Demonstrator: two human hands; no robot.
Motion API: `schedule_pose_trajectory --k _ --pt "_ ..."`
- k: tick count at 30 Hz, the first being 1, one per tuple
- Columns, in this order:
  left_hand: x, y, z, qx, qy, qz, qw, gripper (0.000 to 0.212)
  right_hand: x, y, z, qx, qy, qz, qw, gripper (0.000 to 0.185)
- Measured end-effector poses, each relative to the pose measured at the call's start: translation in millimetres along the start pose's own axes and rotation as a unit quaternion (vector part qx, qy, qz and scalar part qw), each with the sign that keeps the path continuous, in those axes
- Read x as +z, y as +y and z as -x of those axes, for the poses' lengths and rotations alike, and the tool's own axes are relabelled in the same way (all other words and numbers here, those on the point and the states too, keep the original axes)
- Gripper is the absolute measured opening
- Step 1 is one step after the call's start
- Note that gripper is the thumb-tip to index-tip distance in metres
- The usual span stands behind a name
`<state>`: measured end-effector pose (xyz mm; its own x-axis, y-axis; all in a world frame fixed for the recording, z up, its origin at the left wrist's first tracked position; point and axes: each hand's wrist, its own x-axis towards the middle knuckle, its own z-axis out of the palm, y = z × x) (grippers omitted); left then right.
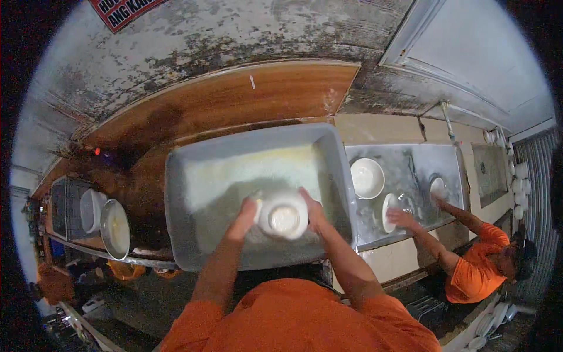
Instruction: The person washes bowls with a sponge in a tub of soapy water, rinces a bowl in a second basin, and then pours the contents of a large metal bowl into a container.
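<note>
A white bowl (283,218), bottom side up and blurred, is between my hands over the large grey plastic tub (259,259). My right hand (313,211) grips its right side. My left hand (244,218) is at its left side, where a small pale piece (258,210) shows by the fingers; blur hides what that is. Cloudy whitish water (246,167) fills the tub below.
On the right, a co-worker in an orange shirt (477,264) has both hands in a metal sink (404,154) with white dishes. A white bowl (367,178) lies at its left end. Leftwards stand a round metal basin (115,229), a white container (91,211) and a grey crate (66,207).
</note>
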<state>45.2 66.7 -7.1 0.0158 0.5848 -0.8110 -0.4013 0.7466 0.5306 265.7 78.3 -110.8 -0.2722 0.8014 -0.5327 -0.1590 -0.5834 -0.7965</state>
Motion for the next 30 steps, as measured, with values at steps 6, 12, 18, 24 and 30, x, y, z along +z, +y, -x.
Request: schedule_pose_trajectory --k 6,12,18,24,30 --pt "-19 -10 -17 0.093 0.117 -0.084 0.985 0.031 51 -40 23 -0.033 -0.072 0.345 0.935 0.072" --pt "28 -87 8 0.532 0.135 -0.482 0.683 0.027 6 8 -6 -0.026 0.150 0.387 0.909 0.083" --pt "-20 -95 1 0.469 0.165 -0.513 0.700 0.020 19 -3 -4 -0.172 0.072 0.671 0.717 0.041" --pt "9 -76 10 0.399 0.140 -0.516 0.745 0.019 -10 39 -31 -0.069 0.074 0.653 0.750 0.076" --pt "14 -105 25 0.443 0.135 -0.674 0.575 0.024 -5 26 -25 -0.012 0.235 0.212 0.948 0.078"
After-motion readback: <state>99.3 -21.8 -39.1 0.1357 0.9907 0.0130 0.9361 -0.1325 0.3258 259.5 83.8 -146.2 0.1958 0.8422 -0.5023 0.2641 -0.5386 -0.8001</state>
